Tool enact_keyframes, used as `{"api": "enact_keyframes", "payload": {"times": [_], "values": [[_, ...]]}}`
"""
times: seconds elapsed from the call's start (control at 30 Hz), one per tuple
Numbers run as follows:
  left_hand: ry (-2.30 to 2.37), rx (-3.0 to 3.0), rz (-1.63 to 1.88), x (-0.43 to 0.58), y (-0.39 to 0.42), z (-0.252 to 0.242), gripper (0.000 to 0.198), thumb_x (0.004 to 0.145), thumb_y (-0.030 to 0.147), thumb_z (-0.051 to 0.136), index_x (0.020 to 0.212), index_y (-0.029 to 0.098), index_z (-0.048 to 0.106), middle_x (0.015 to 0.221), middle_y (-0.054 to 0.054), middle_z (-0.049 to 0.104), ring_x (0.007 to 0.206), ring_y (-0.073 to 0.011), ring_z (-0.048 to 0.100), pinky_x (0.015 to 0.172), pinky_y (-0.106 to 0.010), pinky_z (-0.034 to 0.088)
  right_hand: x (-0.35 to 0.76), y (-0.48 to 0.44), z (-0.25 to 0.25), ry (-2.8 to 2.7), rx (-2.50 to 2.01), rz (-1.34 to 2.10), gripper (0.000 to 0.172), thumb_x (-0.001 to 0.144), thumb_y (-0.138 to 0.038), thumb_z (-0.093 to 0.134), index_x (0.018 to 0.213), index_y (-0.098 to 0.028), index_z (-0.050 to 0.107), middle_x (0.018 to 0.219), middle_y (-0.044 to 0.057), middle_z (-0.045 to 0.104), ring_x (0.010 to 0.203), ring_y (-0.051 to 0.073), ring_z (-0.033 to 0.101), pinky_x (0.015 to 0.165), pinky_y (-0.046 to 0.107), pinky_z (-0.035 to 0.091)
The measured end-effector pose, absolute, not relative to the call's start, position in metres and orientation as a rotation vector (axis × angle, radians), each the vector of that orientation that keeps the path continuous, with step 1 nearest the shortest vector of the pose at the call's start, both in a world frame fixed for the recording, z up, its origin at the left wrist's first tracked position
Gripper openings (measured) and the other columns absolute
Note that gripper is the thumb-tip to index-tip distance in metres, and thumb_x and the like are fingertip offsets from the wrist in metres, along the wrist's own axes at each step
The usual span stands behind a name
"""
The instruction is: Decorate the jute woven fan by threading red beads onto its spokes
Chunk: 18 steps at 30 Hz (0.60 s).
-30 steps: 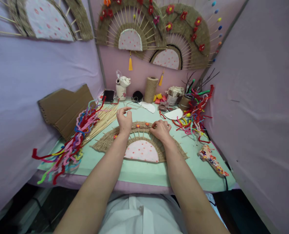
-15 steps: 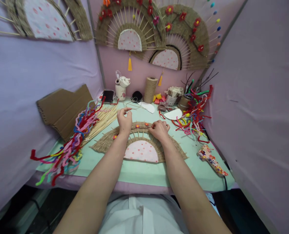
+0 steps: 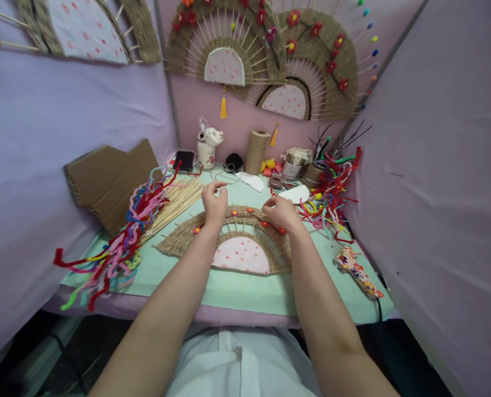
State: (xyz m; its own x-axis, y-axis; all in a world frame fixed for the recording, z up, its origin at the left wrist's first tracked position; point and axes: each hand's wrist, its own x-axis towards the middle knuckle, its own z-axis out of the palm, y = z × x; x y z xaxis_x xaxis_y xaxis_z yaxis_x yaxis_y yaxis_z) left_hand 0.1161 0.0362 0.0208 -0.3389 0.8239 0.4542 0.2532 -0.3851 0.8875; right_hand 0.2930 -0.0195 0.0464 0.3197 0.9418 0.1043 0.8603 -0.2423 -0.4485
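Observation:
A woven twine fan [image 3: 175,238] lies on the green tabletop, with a dotted pink-and-white half circle [image 3: 240,256] at its lower middle and small red flowers with yellow centres [image 3: 234,213] along its band. Over the fan's upper left edge is my left hand [image 3: 214,205], its thumb and fingers curled toward each other; anything between them is too small to make out. My right hand [image 3: 282,212] hovers by the upper right edge, fingertips drawn together, and I cannot see what they hold. My right forearm covers the fan's right end.
Left lie pipe cleaners [image 3: 146,204], thin sticks [image 3: 175,207] and cardboard [image 3: 113,182]. Behind stand a twine spool [image 3: 257,153] and a white bottle [image 3: 207,148]. On the right are more pipe cleaners [image 3: 332,187] and a patterned glue gun [image 3: 358,271] with a cord. Finished fans [image 3: 229,44] hang behind.
My right hand has moved slightly up and right, off the fan's band, uncovering red flowers there. My left hand stays nearly in place. The view has shifted slightly.

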Motion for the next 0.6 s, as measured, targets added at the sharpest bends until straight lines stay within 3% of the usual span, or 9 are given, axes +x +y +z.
{"api": "enact_keyframes", "payload": {"times": [0.13, 0.3, 0.6], "values": [[1.410, 1.454, 1.778, 0.116, 0.035, 0.022, 0.018, 0.074, 0.014, 0.051, 0.081, 0.022, 0.066, 0.093, -0.003, 0.065, 0.090, -0.0181, 0.055, 0.091, -0.034, 0.044, 0.284, -0.007, 0.045, -1.732, -2.234, 0.214, 0.018, 0.073, -0.032, 0.061, 0.080, -0.024, 0.075, 0.091, 0.010, 0.069, 0.105, 0.032, 0.052, 0.087, 0.045, 0.034], [1.395, 1.446, 1.780, 0.115, 0.032, 0.024, 0.017, 0.074, 0.013, 0.051, 0.079, 0.021, 0.066, 0.091, -0.003, 0.064, 0.088, -0.0184, 0.055, 0.090, -0.034, 0.044, 0.284, -0.002, 0.027, -1.835, -2.176, 0.233, 0.019, 0.075, -0.040, 0.063, 0.082, -0.025, 0.074, 0.106, 0.009, 0.064, 0.109, 0.030, 0.049, 0.089, 0.044, 0.033], [1.418, 1.444, 1.758, 0.115, 0.033, 0.024, 0.018, 0.075, 0.014, 0.051, 0.080, 0.021, 0.067, 0.090, -0.003, 0.063, 0.087, -0.0187, 0.054, 0.090, -0.036, 0.043, 0.286, -0.005, 0.010, -1.875, -2.150, 0.121, 0.013, 0.075, -0.031, 0.062, 0.078, -0.025, 0.073, 0.102, 0.007, 0.061, 0.109, 0.029, 0.046, 0.092, 0.046, 0.030]]}}
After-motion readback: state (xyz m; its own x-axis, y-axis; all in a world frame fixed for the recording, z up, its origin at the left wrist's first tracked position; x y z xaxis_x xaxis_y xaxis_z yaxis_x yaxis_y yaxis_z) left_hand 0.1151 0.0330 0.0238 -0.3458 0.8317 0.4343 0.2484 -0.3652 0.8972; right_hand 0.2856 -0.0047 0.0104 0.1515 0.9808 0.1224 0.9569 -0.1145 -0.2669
